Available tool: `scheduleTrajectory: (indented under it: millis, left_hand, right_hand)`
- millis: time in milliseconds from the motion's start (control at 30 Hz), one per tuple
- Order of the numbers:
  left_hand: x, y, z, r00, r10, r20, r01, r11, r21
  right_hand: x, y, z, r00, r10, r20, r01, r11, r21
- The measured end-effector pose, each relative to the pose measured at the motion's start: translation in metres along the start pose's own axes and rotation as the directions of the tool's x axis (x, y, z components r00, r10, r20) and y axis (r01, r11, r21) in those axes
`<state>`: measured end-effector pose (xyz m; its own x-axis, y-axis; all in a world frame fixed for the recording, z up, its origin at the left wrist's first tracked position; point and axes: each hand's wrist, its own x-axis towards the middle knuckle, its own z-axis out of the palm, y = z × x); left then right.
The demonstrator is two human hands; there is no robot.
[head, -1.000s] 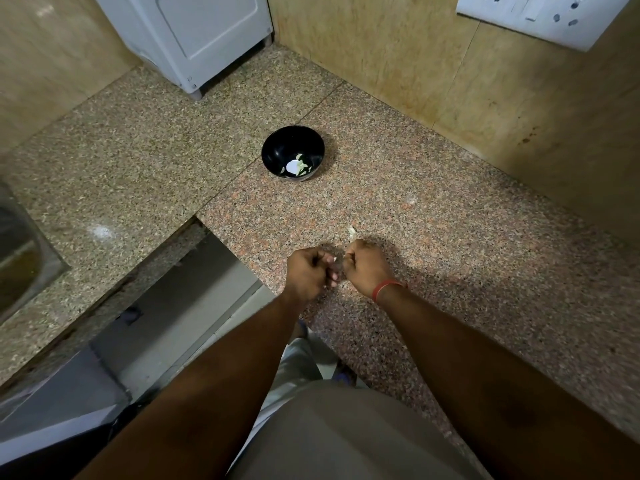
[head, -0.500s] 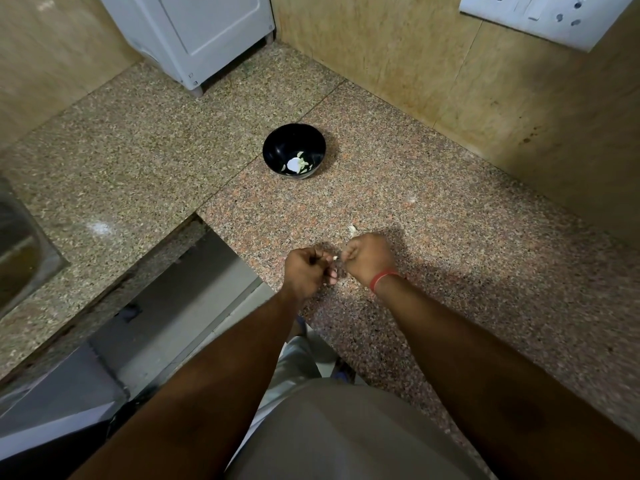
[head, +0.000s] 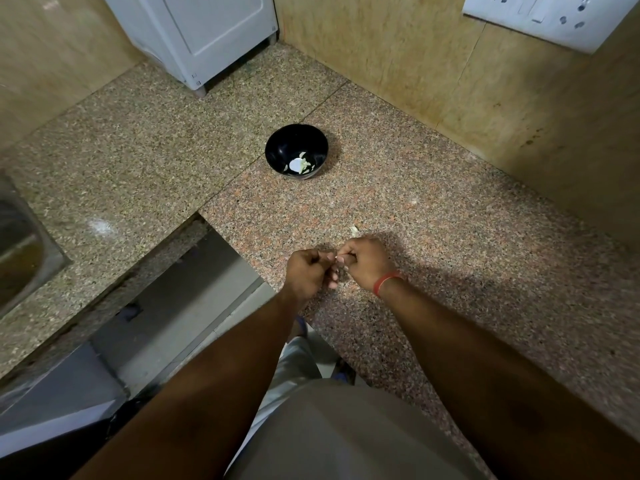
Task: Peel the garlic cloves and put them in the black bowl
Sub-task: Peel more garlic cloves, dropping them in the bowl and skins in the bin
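A speckled brown granite bench [head: 450, 237] runs along tan stone wall panels [head: 398, 57]. A white appliance [head: 194, 32] stands in the far corner, a white switch-and-socket plate [head: 550, 19] hangs at upper right, and a steel sink [head: 20, 251] sits at left.

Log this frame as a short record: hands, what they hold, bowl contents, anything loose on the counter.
left hand: fingers curled, pinching a small garlic clove
right hand: fingers curled, pinching the same clove
black bowl: upright on the granite counter, beyond the hands; pale pieces inside
loose scrap: pale bit on the counter just past the right hand
stage: clove not yet in the bowl
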<state>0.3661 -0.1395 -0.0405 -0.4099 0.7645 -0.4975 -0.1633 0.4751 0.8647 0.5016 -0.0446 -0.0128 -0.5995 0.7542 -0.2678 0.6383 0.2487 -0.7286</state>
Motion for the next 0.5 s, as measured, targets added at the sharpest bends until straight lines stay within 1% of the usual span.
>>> scheduleTrajectory:
  millis: [100, 267, 433, 500]
  left_hand:
    - [-0.0002, 0.0011, 0.0005, 1.000, -0.019, 0.005, 0.019, 0.999, -0.045]
    - [-0.0013, 0.0031, 0.0014, 0.996, -0.084, -0.026, 0.081, 0.990, -0.116]
    - [-0.0002, 0.0048, 0.0018, 0.994, -0.109, 0.000, 0.108, 0.985, -0.133]
    - [0.0009, 0.0035, 0.0011, 0.995, -0.101, 0.007, 0.101, 0.986, -0.135]
  right_hand:
    - [-0.0004, -0.0030, 0.0025, 0.999, -0.027, 0.041, 0.031, 0.994, -0.105]
    - [0.0021, -0.0025, 0.0035, 0.994, -0.065, 0.089, 0.079, 0.984, -0.161]
    - [0.0032, -0.0024, 0.0013, 0.984, -0.125, 0.124, 0.157, 0.941, -0.300]
    - [0.0040, -0.0033, 0.0011, 0.982, -0.126, 0.138, 0.167, 0.923, -0.347]
